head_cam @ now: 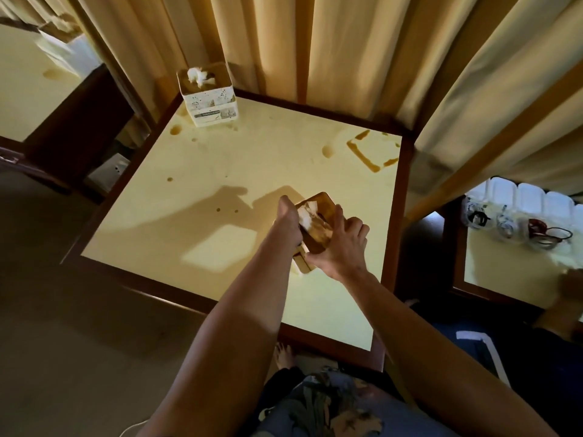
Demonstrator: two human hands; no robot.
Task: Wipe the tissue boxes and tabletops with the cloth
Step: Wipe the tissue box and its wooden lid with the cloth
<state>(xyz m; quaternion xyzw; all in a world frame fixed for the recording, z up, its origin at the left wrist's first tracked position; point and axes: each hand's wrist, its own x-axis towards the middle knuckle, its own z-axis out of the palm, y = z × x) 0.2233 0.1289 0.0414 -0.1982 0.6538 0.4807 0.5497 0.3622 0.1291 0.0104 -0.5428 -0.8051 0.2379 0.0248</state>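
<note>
I hold a tissue box (319,232) with a brown wooden top over the near right part of the yellow tabletop (220,171). A white tissue sticks out of its slot. My left hand (287,223) grips its left side. The fingers of my right hand (342,247) curl round its right and near edge. At the table's far left corner stands a second, white patterned tissue box (210,97). Brown stains mark the tabletop: a square ring (372,150) at the far right and spots (175,130) near the white box. No cloth shows plainly.
Beige curtains (315,48) hang right behind the table. Another yellow table (28,89) stands at the left. A third table (504,263) at the right carries cables and white containers. Someone's leg in dark trousers (479,339) is at the near right.
</note>
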